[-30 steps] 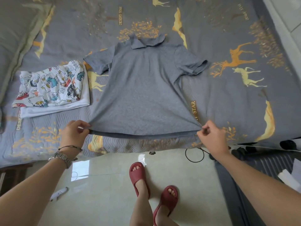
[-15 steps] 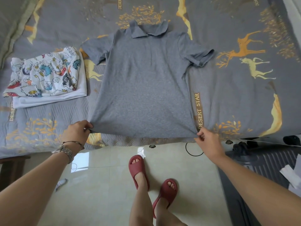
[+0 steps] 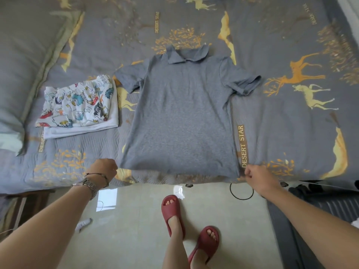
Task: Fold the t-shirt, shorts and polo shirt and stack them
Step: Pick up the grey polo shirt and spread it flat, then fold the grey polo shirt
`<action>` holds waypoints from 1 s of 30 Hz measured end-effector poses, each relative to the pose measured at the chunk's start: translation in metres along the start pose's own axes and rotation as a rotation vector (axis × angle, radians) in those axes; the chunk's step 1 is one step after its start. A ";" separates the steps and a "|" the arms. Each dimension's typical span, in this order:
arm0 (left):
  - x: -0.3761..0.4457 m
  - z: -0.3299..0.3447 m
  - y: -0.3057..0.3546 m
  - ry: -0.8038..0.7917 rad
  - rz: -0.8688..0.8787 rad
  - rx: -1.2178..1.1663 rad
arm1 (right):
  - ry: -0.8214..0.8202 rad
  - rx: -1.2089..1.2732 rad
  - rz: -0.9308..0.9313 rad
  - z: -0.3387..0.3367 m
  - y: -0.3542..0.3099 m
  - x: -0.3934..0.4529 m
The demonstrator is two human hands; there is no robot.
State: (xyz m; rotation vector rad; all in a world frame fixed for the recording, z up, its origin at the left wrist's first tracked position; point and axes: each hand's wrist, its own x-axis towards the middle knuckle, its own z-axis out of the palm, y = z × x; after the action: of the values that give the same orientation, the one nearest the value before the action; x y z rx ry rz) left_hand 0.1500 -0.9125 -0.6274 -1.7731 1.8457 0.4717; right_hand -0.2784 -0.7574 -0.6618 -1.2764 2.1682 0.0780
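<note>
1. A grey polo shirt (image 3: 182, 117) is lying flat on the bed (image 3: 291, 133), with its collar at the far end and both short sleeves spread out to the sides.
2. The left hand (image 3: 104, 169) is pinching the bottom left corner of the polo shirt, with its fingers closed on the cloth.
3. The right hand (image 3: 257, 176) is pinching the bottom right corner of the polo shirt, its fingers closed on the cloth too.
4. The bottom edge of the polo shirt is lying near the edge of the bed, just in front of the person.
5. Folded shorts (image 3: 77, 103) with bright cartoon pictures are sitting on top of a folded white t-shirt (image 3: 81, 129), to the left of the polo shirt.
6. The person is standing on a shiny floor (image 3: 136, 230) in red slippers (image 3: 172, 210).
</note>
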 end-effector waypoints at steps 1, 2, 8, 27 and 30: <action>-0.002 -0.012 0.001 0.007 -0.006 0.050 | -0.018 -0.098 -0.015 -0.015 -0.004 -0.001; -0.003 -0.026 0.002 0.031 -0.018 0.086 | -0.017 -0.196 -0.033 -0.031 -0.008 -0.001; 0.007 -0.107 0.011 0.180 -0.049 0.144 | 0.108 -0.509 -0.080 -0.120 -0.044 0.021; 0.284 -0.205 0.011 0.236 -0.081 -0.544 | 0.196 -0.229 -0.271 -0.148 -0.290 0.269; 0.317 -0.207 0.011 0.222 -0.085 -0.585 | 0.189 -0.209 -0.322 -0.140 -0.323 0.299</action>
State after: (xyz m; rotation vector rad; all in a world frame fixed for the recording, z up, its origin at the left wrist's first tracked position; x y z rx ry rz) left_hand 0.1131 -1.2881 -0.6518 -2.3563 1.8917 0.8810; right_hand -0.1868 -1.2083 -0.6273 -1.8026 2.1206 0.0555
